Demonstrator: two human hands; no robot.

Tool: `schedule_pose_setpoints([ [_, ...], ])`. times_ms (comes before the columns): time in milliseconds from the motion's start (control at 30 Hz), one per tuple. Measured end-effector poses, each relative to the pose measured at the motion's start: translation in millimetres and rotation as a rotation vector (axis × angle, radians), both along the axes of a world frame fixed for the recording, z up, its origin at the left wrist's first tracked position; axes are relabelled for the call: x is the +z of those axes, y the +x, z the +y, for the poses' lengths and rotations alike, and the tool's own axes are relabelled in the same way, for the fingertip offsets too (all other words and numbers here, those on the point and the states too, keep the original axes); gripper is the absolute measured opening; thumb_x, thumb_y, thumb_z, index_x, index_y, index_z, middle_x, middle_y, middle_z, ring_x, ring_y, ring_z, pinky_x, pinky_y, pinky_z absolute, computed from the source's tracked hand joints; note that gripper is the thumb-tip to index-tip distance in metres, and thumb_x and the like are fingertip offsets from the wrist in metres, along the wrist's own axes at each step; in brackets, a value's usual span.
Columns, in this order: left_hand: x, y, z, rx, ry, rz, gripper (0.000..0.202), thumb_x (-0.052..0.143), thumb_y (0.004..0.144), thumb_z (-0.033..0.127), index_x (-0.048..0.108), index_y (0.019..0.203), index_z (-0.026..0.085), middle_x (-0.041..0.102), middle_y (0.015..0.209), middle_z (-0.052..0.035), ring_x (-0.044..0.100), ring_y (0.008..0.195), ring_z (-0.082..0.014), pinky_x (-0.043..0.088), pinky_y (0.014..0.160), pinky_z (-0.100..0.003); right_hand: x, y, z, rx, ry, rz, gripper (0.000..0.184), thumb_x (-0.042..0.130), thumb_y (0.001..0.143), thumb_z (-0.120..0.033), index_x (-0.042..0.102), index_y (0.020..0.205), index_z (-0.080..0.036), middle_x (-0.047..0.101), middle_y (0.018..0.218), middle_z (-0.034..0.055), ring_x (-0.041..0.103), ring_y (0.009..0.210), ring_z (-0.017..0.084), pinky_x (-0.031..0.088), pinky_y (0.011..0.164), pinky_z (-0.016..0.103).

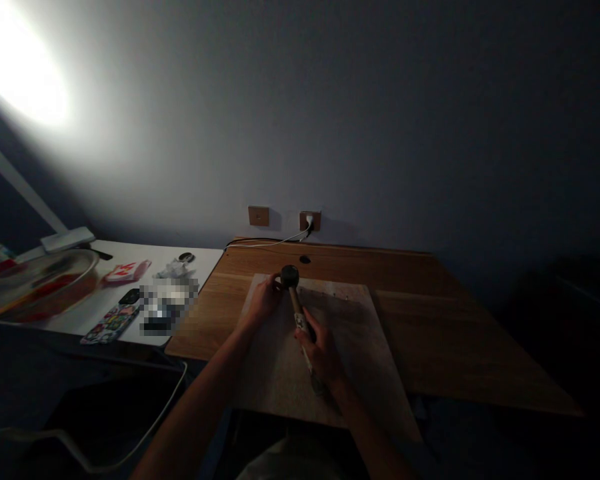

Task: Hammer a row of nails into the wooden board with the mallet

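Note:
My right hand (321, 343) is wrapped round the handle of a mallet (300, 312), which has a dark, round head and a pale wooden handle. The mallet's head is over the far left part of a wooden board (280, 373), right by the fingertips of my left hand (265, 298). That hand rests at the board's far left, its fingers drawn together; whatever they pinch is hidden by the mallet's head and shadow. Several small nails (347, 298) stand in a row along the board's far side, right of the mallet.
Under the board is a brown wooden table (415, 320) against the wall. To the left, a white table (155, 250) bears a lamp (67, 239), a clear bowl (87, 267), a red-and-white packet (127, 272) and a patterned phone-like object (111, 324). Cables (275, 244) run to a wall socket (316, 221).

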State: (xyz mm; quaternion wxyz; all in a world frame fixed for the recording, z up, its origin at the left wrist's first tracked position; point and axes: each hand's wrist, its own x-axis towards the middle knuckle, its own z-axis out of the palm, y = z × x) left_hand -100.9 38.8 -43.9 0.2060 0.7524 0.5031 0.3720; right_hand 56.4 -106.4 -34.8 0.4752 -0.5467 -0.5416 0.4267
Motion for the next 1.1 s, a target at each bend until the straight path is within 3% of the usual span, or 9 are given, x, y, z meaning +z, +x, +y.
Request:
schedule_pose_setpoints([
  [267, 0.5, -1.1, 0.4, -0.014, 0.006, -0.05, 0.047, 0.058, 0.076, 0.008, 0.062, 0.121, 0.017, 0.075, 0.091, -0.0055, 0.07, 0.078, -0.0192, 0.055, 0.073, -0.029, -7.0, -0.3, 2.3, -0.019, 0.016, 0.005, 0.067, 0.059, 0.087, -0.044, 0.05, 0.147, -0.016, 0.067, 0.09, 0.0035, 0.059, 0.067, 0.015, 0.049, 0.055, 0.025],
  [467, 4.3, -20.6, -2.9, -0.027, 0.075, -0.063, 0.03, 0.06, 0.079, 0.017, 0.063, 0.109, 0.018, 0.064, 0.106, -0.0074, 0.065, 0.09, -0.0175, 0.055, 0.073, -0.028, -2.6, -1.7, 1.9, -0.009, -0.001, 0.003, 0.066, 0.056, 0.088, -0.043, 0.051, 0.147, -0.014, 0.064, 0.082, 0.0024, 0.053, 0.058, 0.013, 0.046, 0.051, 0.024],
  [567, 9.8, -32.7, -12.3, -0.126, 0.083, 0.086, 0.023, 0.061, 0.083, 0.022, 0.065, 0.106, 0.019, 0.065, 0.106, -0.0077, 0.065, 0.092, -0.0189, 0.055, 0.078, -0.031, -0.4, -1.5, 1.5, -0.012, 0.005, 0.004, 0.064, 0.058, 0.087, -0.042, 0.054, 0.145, -0.015, 0.065, 0.085, 0.0033, 0.054, 0.061, 0.014, 0.047, 0.052, 0.024],
  [700, 18.8, -38.4, -31.1, -0.265, 0.147, 0.389, 0.038, 0.066, 0.081, 0.016, 0.066, 0.119, 0.022, 0.072, 0.106, -0.0086, 0.065, 0.101, -0.0247, 0.05, 0.093, -0.038, 2.4, -1.3, 0.7, -0.002, 0.019, 0.001, 0.063, 0.058, 0.087, -0.039, 0.054, 0.145, -0.016, 0.065, 0.084, 0.0027, 0.053, 0.061, 0.013, 0.046, 0.054, 0.024],
  [867, 27.1, -34.2, -45.5, -0.332, 0.173, 0.497, 0.04, 0.06, 0.088, 0.013, 0.067, 0.125, 0.025, 0.073, 0.097, -0.0083, 0.067, 0.097, -0.0232, 0.048, 0.093, -0.036, 4.4, -1.3, -0.1, -0.046, 0.04, 0.041, 0.058, 0.059, 0.086, -0.039, 0.059, 0.14, -0.018, 0.067, 0.093, 0.0047, 0.056, 0.064, 0.014, 0.048, 0.057, 0.025],
  [967, 26.3, -31.0, -39.3, -0.317, 0.177, 0.454, 0.038, 0.059, 0.088, 0.012, 0.068, 0.122, 0.026, 0.072, 0.096, -0.008, 0.066, 0.097, -0.0224, 0.048, 0.094, -0.036, 3.8, -0.8, 0.0, -0.052, 0.045, 0.032, 0.055, 0.058, 0.087, -0.039, 0.06, 0.138, -0.019, 0.067, 0.091, 0.0034, 0.057, 0.065, 0.014, 0.049, 0.059, 0.025],
  [1100, 14.6, -25.5, -14.6, -0.138, 0.129, 0.119, 0.033, 0.056, 0.084, 0.007, 0.072, 0.109, 0.021, 0.07, 0.099, -0.0065, 0.067, 0.088, -0.0173, 0.052, 0.083, -0.029, 2.5, -0.3, 0.1, -0.062, 0.015, 0.025, 0.062, 0.058, 0.087, -0.042, 0.056, 0.142, -0.014, 0.063, 0.079, 0.0007, 0.052, 0.056, 0.012, 0.045, 0.051, 0.025],
])
